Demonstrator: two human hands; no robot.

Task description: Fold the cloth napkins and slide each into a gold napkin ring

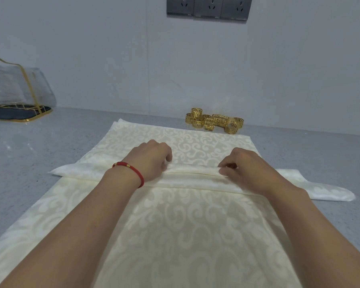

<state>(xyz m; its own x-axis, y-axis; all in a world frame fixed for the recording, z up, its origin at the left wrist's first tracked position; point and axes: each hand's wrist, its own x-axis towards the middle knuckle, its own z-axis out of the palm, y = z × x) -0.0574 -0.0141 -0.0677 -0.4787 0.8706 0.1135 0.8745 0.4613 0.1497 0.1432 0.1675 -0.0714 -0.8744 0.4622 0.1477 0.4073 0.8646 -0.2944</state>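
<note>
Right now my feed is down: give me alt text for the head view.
Both hands, left hand and right hand, pinch a pleated fold across a cream patterned napkin on a grey counter. A pile of gold napkin rings sits beyond it by the wall.

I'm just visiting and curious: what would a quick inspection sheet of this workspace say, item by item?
Surface: grey speckled countertop, meeting a pale wall at the back.
Job's things: cream patterned napkin spread flat, with a folded band across its middle; pile of gold napkin rings behind it, none on the cloth yet.
Clutter: clear cover with gold trim on a dark tray, far left.
Hands: left hand, with a red bracelet on its wrist, and right hand both pinch the fold with curled fingers.
Cables: nothing seen.
Surroundings: three grey wall sockets, nothing plugged in.
</note>
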